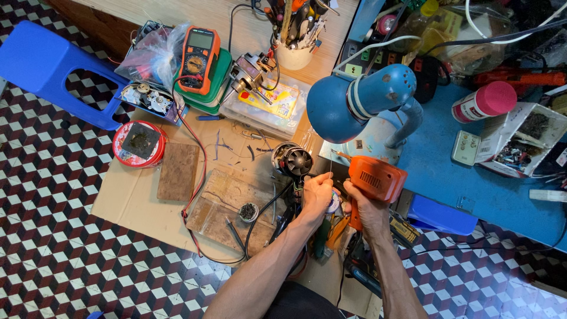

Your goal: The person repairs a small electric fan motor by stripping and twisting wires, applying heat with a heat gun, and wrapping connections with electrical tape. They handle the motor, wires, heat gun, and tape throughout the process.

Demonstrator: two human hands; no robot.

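A checkered tile floor [71, 236] is covered by a flat sheet of brown cardboard [127, 201], with a blue surface [472, 189] at the right. An orange pistol-shaped soldering gun [378, 180] is held in the closed grip of the right hand [363, 204]; its long axis runs across the view, the nose pointing left toward the left hand [317, 195]. A thin solder wire [330, 171], upright, is pinched in the left grip, just beside a small black fan motor [293, 159].

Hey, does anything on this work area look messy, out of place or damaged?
Mostly clutter. The cardboard sheet under the work is scuffed and stained, with wire scraps scattered on it. The red and black meter leads trail loosely across it. Nothing looks spilled or broken.
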